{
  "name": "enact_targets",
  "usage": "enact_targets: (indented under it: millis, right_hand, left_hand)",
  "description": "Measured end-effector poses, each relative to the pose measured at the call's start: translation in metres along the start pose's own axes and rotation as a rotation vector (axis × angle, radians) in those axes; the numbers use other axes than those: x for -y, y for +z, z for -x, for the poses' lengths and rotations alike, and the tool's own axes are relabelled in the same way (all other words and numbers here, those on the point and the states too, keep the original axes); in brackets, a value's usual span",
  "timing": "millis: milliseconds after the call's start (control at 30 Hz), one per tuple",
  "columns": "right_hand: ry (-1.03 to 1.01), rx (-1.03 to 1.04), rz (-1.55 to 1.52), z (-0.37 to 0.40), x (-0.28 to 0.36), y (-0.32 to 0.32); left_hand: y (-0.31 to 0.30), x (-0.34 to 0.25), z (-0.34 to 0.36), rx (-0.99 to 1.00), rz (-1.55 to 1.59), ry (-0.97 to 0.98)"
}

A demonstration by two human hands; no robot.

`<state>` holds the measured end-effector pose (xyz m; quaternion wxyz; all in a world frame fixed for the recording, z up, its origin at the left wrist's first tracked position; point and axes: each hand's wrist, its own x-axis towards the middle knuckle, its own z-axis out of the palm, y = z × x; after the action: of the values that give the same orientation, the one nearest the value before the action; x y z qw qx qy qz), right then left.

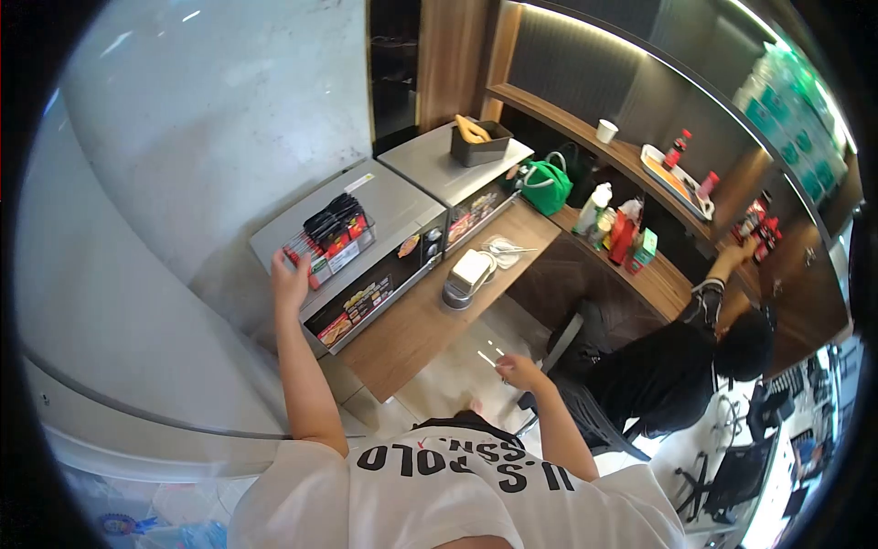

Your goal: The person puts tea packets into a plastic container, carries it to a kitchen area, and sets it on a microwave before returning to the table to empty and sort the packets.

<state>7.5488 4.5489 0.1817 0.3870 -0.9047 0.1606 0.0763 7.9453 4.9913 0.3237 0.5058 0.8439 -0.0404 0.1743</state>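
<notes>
Counter [457, 316]: matt wood. Bag [547, 187]: green cloth. Wall [229, 82]: smooth, glossy. Floor [476, 357]: glossy.

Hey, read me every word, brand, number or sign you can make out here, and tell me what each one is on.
"U.S. POLO" and "SSN.", partly lost in folds: white shirt.
Too small or blurred to read: the print on the packets, clear box, dark front panel, green carton and red-capped bottle.
</notes>
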Motion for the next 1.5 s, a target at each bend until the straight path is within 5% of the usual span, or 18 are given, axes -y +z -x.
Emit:
enact_targets:
  millis: [233,367,467,533,733,800,933,1067,1333,1500]
  right_hand:
    - [-0.025,0.320,-0.153,-0.033,0.024,0.014]
    - [0.031,0.343,-0.290,-0.072,-0.007,-0.005]
    - [0.104,0.327,-0.362,-0.104,0.033,-0.050]
    - [-0.072,0.299,-0.468,-0.147,0.025,-0.049]
    - [-0.342,0.228,-0.559,-0.224,0.189,-0.080]
    - [-0.715,0.058,-0.547,-0.251,0.237,-0.073]
    - [-1.033,-0.251,-0.251,-0.297,0.327,-0.072]
    - [-1.164,-0.225,-0.022,-0.324,0.375,-0.068]
    - [-1.256,-0.248,0.348,-0.340,0.372,-0.061]
    - [-1.087,-0.365,0.047,-0.308,0.356,-0.053]
  left_hand:
    - [0.011,0.000,0.024,0.089,0.316,0.021]
    - [0.017,-0.014,0.034,0.012,0.061,0.037]
    - [0.013,-0.008,0.027,0.088,0.271,-0.031]
    - [0.010,-0.007,0.022,0.125,0.406,-0.078]
    - [0.020,-0.004,0.020,0.081,0.296,0.028]
    - [0.022,-0.004,0.021,0.060,0.299,0.030]
    - [0.027,-0.001,0.020,0.038,0.278,0.037]
    - [0.029,-0.012,0.024,0.027,0.297,0.026]
    - [0.028,-0.013,0.024,0.033,0.229,0.055]
    - [0.025,-0.026,0.029,-0.047,-0.070,0.108]
